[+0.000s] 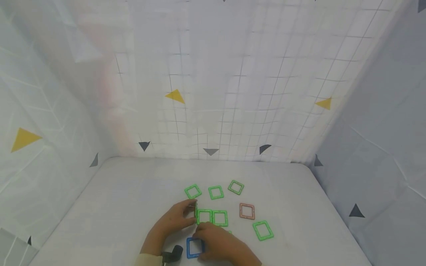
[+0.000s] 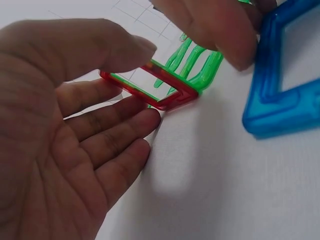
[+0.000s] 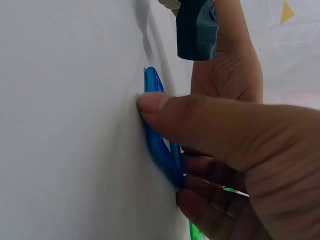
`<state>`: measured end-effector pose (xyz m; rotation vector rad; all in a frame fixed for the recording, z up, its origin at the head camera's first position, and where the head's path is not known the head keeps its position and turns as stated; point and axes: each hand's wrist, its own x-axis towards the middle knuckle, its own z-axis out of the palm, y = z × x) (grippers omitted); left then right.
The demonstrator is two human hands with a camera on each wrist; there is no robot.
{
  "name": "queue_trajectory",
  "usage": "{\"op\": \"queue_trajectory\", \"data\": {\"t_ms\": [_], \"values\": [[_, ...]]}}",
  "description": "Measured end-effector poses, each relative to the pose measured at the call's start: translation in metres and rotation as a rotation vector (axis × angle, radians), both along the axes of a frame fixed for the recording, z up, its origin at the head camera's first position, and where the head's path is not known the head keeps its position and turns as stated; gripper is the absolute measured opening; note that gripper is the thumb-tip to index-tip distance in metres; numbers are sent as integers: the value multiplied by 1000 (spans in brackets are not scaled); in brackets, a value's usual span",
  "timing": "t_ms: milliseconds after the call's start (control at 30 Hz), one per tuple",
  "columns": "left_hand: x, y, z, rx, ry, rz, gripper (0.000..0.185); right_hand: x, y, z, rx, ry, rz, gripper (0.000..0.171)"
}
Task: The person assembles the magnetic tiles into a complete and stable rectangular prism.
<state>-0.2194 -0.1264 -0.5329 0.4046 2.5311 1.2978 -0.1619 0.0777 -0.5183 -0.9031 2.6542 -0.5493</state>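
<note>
My left hand [image 1: 173, 218] pinches a red square magnetic tile [image 2: 182, 95] between thumb and fingers. It stands on edge, and green shows along its inner rim. Right beside it, two green square tiles [image 1: 205, 211] lie flat side by side on the table. Nearer to me, my right hand [image 1: 221, 240] grips a blue square tile [image 1: 188, 248] by its right side. In the right wrist view the thumb lies on one face of the blue tile [image 3: 156, 142], with fingertips at its far edge. The right hand partly covers another green piece [image 1: 229, 232].
Three green square tiles [image 1: 216, 187] lie farther back on the white table [image 1: 133, 188]. To the right are an orange-red square tile [image 1: 247, 204] and a green one [image 1: 256, 231]. White sheet walls [image 1: 213, 111] with printed triangles enclose the table's back and sides.
</note>
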Motion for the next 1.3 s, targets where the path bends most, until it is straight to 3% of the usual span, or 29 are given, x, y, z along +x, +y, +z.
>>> {"op": "queue_trajectory", "data": {"t_ms": [367, 633, 833, 967, 1300], "values": [[0, -1, -1, 14, 8, -16, 70, -1, 3, 3, 4, 26, 33, 50], [-1, -2, -1, 19, 4, -18, 70, -5, 6, 6, -55, -58, 3, 41], [-2, -2, -1, 24, 9, -25, 71, -7, 8, 10, -152, -53, 113, 10], [-1, -2, -1, 21, 11, -25, 70, -8, 9, 10, -176, -44, 151, 11], [-2, -2, -1, 21, 15, -29, 71, -8, 10, 10, -148, -61, -47, 11]]}}
